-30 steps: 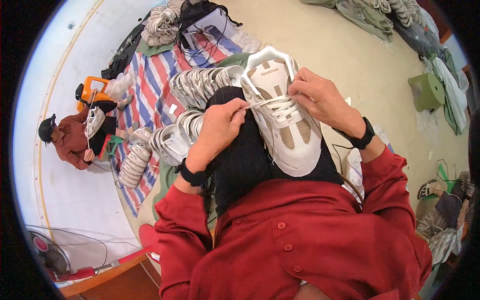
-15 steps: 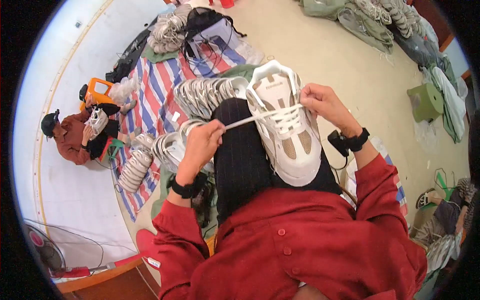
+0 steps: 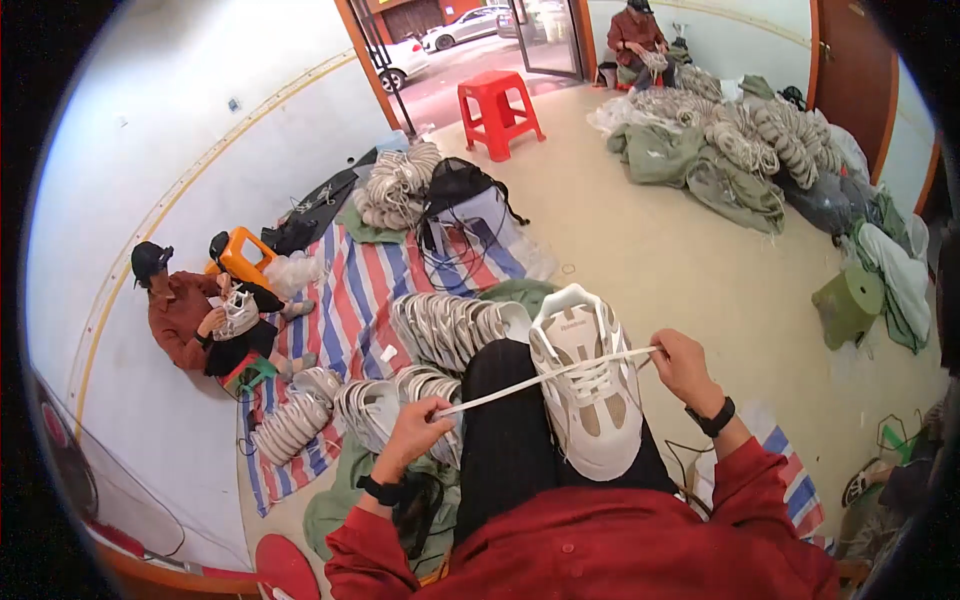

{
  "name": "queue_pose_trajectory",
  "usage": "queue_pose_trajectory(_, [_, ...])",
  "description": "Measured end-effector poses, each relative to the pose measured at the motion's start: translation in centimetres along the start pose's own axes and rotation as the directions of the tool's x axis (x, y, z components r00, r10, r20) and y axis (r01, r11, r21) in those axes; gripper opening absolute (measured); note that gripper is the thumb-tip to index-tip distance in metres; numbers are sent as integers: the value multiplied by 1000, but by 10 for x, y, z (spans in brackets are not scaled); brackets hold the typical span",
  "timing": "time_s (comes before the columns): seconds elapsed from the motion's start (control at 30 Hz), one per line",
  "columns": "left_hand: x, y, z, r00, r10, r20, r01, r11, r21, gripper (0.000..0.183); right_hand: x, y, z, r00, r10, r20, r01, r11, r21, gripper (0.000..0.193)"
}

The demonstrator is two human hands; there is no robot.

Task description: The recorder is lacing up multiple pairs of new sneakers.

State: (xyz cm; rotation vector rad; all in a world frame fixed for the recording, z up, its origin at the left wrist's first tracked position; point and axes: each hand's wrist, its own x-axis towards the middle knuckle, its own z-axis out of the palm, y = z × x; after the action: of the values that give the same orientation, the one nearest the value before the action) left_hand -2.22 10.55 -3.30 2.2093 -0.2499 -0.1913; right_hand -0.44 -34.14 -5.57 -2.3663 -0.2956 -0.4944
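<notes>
A white and beige sneaker rests on my thighs, toe toward me, with a white lace threaded through its upper eyelets. Stretched across the front of the tongue, the shoelace runs nearly straight from one hand to the other. My left hand, closed, pinches one end out to the left of the shoe. On the other side, my right hand grips the lace between thumb and fingers, just off the shoe's right edge. The lower laces lie crossed over the shoe.
Rows of shoe uppers stand left of my knee on a striped sheet. A co-worker sits at left holding a shoe; another person sits far back. A red stool stands near the doorway; green sacks lie at right.
The view has tilted up, showing the doorway and stool. Both hands have drawn apart, and the lace now spans between them, with my right hand farther from the shoe.
</notes>
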Motion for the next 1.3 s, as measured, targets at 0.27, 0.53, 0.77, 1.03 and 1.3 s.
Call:
queue_pose_trajectory(0.27, [-7,-20,8,853,474,-218,-293,781,552,13,-13,42,-14,975,-38,-219,-40,940,-340,11])
queue_pose_trajectory(0.53, [-33,-46,-8,909,365,-202,-134,713,688,11,-54,108,-51,970,78,-231,-194,821,-536,3])
queue_pose_trajectory(0.77, [-60,-78,-25,982,16,-189,142,597,789,17,-104,173,-84,941,178,-289,-301,831,-467,3])
queue_pose_trajectory(1.03, [-69,-110,-30,955,108,-277,149,634,759,7,-156,247,-124,900,273,-340,-414,778,-472,14])
queue_pose_trajectory(1.3, [-98,-175,-73,906,122,-406,274,562,780,10,-219,299,-186,817,340,-466,-558,669,-490,23])
